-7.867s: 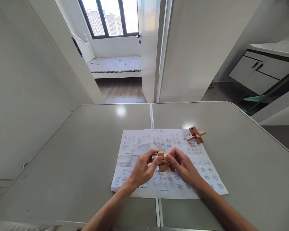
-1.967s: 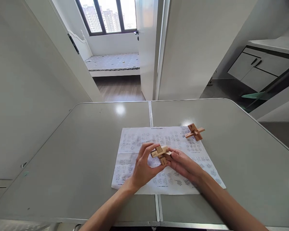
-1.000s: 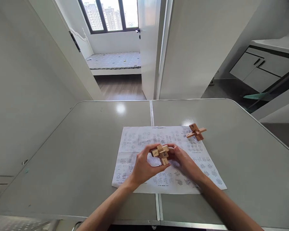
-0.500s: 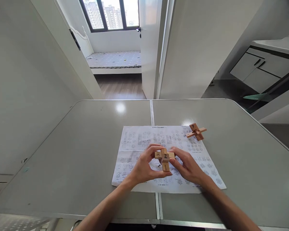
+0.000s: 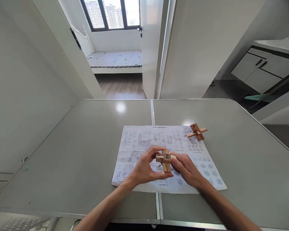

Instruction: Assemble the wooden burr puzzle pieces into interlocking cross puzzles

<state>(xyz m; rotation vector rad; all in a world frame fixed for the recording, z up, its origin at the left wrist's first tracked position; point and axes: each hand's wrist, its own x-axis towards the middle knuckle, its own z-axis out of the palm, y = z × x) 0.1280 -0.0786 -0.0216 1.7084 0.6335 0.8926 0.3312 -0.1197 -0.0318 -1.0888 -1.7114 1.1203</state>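
Above a printed instruction sheet [image 5: 135, 175], a pale wooden burr puzzle [image 5: 167, 158] made of crossed, numbered blocks is held between both hands. My left hand [image 5: 149, 166] grips it from top and bottom, with fingers on the upper block and thumb under the one marked 1. My right hand [image 5: 186, 168] pinches the block that sticks out on the right side. The end marked 2 faces up toward me. A second, redder wooden puzzle [image 5: 197, 132] of crossed pieces, one marked 3, rests at the sheet's upper right corner.
The sheet lies on a grey-green table [image 5: 74, 160] with a metal seam down its middle. Beyond the far edge are a half-open door [image 5: 151, 48] and a bed [image 5: 115, 59] under a window. A white cabinet [image 5: 255, 67] is at the far right.
The puzzle has turned slightly in my hands and shifted a little to the right. My right hand's fingers have closed in more on the right-hand block.
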